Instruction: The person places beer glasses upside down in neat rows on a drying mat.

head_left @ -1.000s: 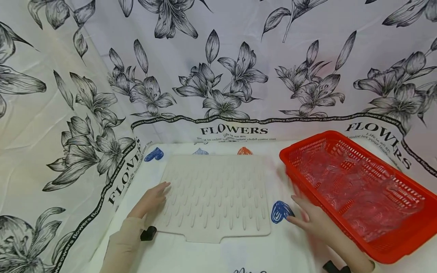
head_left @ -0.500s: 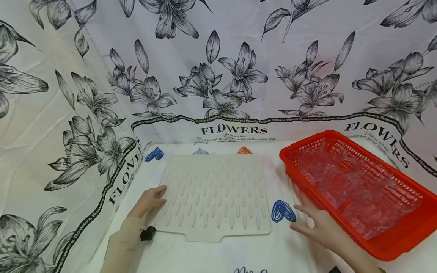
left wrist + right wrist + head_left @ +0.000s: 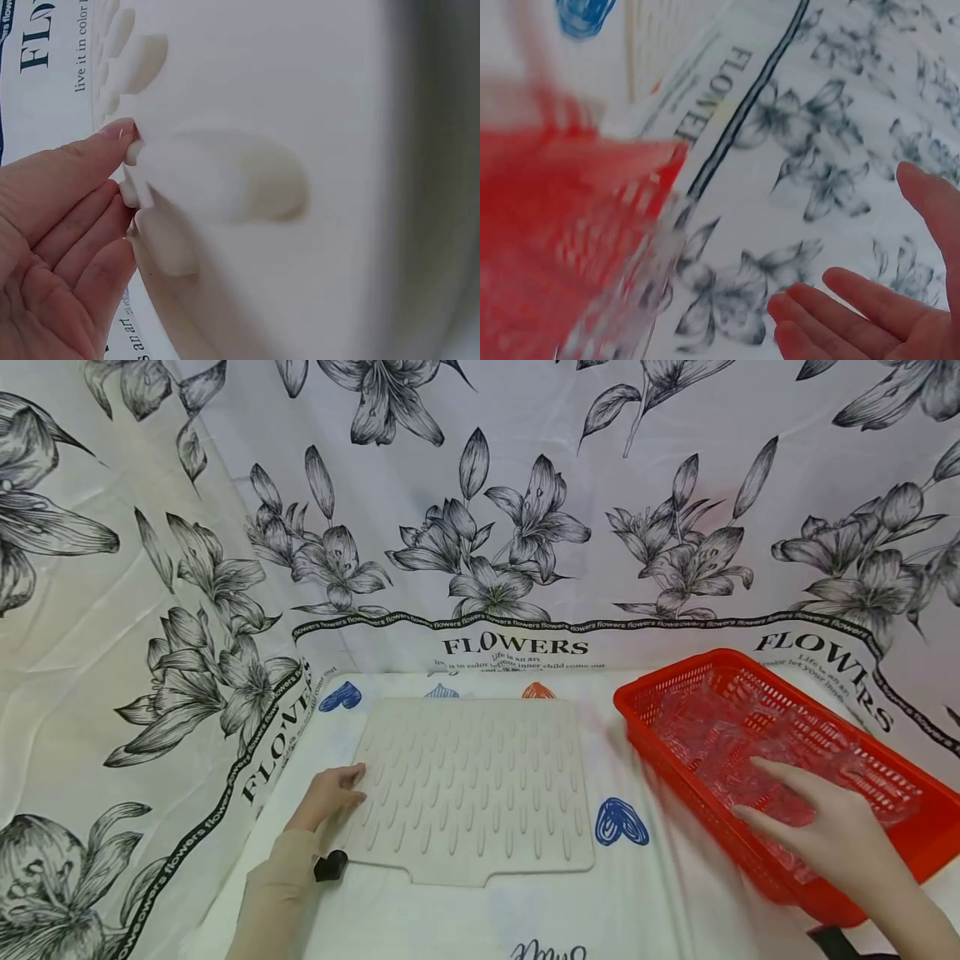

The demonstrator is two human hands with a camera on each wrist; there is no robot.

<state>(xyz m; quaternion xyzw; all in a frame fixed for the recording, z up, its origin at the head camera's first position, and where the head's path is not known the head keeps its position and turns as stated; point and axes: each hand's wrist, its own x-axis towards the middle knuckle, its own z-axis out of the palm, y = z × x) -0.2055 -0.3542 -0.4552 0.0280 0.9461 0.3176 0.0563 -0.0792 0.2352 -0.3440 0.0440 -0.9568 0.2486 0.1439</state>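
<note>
A cream pegboard (image 3: pixel 472 785) with rows of slim raised pegs and a tab on its near side lies on the table. At its left edge, my left hand (image 3: pixel 326 797) grips the rim between thumb and fingers; in the left wrist view the thumb (image 3: pixel 112 135) lies by the edge pegs and the other fingertips are partly hidden. My right hand (image 3: pixel 825 827) is above the red plastic basket (image 3: pixel 697 814), its thumb and fingers spread and nothing between them. Clear plastic pieces (image 3: pixel 720 743), of a kind I cannot make out, fill much of the basket.
A white cloth with printed hearts (image 3: pixel 621 822) covers the table. Flower-printed fabric (image 3: pixel 510 527) hangs as walls at the back and left. The basket's raised rim stands at the right, beside the board.
My right hand has moved right and up, from the table beside the blue heart to over the basket. My left hand's fingers have drawn back slightly to the board's edge.
</note>
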